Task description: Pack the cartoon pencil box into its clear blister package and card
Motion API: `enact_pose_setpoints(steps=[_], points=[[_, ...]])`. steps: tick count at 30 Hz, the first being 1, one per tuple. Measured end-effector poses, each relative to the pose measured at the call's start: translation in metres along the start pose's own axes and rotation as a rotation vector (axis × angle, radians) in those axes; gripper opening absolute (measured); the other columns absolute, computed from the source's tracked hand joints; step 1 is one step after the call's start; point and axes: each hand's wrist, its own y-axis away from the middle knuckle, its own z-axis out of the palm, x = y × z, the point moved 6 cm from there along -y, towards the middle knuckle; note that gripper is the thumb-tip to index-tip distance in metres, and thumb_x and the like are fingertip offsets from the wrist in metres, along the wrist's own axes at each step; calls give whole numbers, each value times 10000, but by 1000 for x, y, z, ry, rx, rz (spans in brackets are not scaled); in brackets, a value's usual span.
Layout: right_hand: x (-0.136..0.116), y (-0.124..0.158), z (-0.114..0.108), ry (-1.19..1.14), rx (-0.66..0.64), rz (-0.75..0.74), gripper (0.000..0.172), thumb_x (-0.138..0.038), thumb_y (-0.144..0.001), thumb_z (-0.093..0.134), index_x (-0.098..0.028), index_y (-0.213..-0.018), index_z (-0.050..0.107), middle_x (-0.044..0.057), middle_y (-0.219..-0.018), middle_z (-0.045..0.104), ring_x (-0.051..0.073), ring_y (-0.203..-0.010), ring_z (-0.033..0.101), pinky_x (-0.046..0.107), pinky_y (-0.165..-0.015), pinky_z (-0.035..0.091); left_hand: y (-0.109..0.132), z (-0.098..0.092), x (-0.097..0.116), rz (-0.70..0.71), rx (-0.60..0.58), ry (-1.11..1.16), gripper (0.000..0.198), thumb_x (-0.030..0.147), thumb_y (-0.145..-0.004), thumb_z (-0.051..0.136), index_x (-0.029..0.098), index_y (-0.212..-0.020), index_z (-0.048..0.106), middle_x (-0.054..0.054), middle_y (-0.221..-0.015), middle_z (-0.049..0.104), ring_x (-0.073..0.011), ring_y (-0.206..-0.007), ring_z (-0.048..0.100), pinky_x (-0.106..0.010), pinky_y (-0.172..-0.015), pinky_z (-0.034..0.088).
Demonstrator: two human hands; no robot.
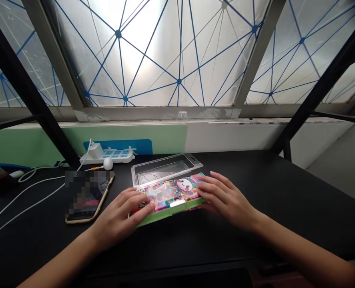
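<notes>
Window (153, 52) fills the upper view: frosted panes, blue lines meeting at dots, grey frames between. Below it, a black desk (285, 200) spreads across nearly the full width. Two black bars (24, 76) slant up in front of the window, one each side. Low wall (129, 132) behind the desk, pale green to the left, whitish to the right. Case (167, 195) near mid-desk, between the two hands — bright printed top with a white round face toward the right end, green edge toward the person; its left end sits nearer the person than its right. Whether it rests on the desk or is lifted slightly, cannot tell. Clear box (153, 166) lies just behind the case. Left hand (121, 210) partly closed about the case's left end, thumb over the front edge. Right hand (227, 202) partly closed on the right end, fingers over the top, thumb mostly hidden — both have hold of the case. Phone (89, 204) lies left of the left hand, screen partly blurred out, tan edge. Farther back, against the wall, a white power strip (117, 155) with an adapter (95, 151) at its left end. White cables (42, 181) run from there toward the left.
</notes>
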Motion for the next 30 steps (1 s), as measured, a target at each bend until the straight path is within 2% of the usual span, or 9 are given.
enact_pose_setpoints(steps=[3,7,12,15,20,23,25,28,30], points=[[-5,12,14,-45,12,-23,207,-233,-968,618,-225,-1173,647,77,-1048,766,280,-1163,690,493,-1027,548,14,12,0,-61,-87,40,549,100,-973,524,328,-1473,504,-102,-1321,643,-276,-1246,587,-457,-1074,508],[-2,19,31,-92,-38,-1,162,-296,-987,600,-199,-1115,617,121,-1054,750,284,-1067,722,465,-911,604,24,20,-12,-272,-193,166,557,254,-935,662,331,-1462,498,-103,-1456,564,-309,-1335,531,-465,-1086,506],[11,22,38,-258,-88,151,381,-483,-906,704,-216,-1137,560,172,-1226,684,294,-1111,689,471,-906,599,35,25,-28,-500,-325,282,761,382,-854,761,352,-1525,402,-109,-1575,445,-342,-1404,490,-515,-1127,466],[23,27,44,-388,-156,308,497,-536,-858,740,-241,-1208,546,168,-1315,633,302,-1176,652,474,-940,585,38,27,-31,-541,-304,300,813,345,-850,762,334,-1551,350,-103,-1583,445,-334,-1444,450,-511,-1177,405],[31,29,47,-537,-179,411,482,-458,-864,760,-277,-1271,576,132,-1342,607,286,-1227,623,440,-1011,551,35,25,-34,-599,-278,321,854,320,-861,746,339,-1578,281,-95,-1578,458,-325,-1427,478,-494,-1169,416],[36,24,43,-596,-76,478,356,-486,-891,717,-269,-1165,652,103,-1230,673,272,-1136,666,411,-958,566,36,24,-35,-647,-280,345,917,321,-856,749,350,-1600,213,-94,-1586,449,-319,-1398,515,-481,-1142,447],[45,22,42,-621,12,596,292,-517,-936,641,-252,-1049,690,80,-1071,721,254,-993,700,391,-863,581,38,25,-36,-666,-290,354,967,326,-849,757,355,-1612,163,-101,-1594,436,-321,-1395,519,-488,-1139,444],[61,23,51,-665,89,853,346,-560,-961,568,-238,-929,690,40,-814,711,215,-721,676,346,-647,561,42,29,-37,-686,-291,356,1046,327,-839,769,345,-1627,81,-137,-1555,481,-340,-1393,518,-528,-1136,428],[68,24,61,-747,128,968,346,-571,-948,580,-238,-947,676,30,-781,704,210,-673,659,330,-583,538,44,30,-38,-717,-283,370,1097,318,-832,774,338,-1631,23,-154,-1521,515,-347,-1388,522,-545,-1128,426]])
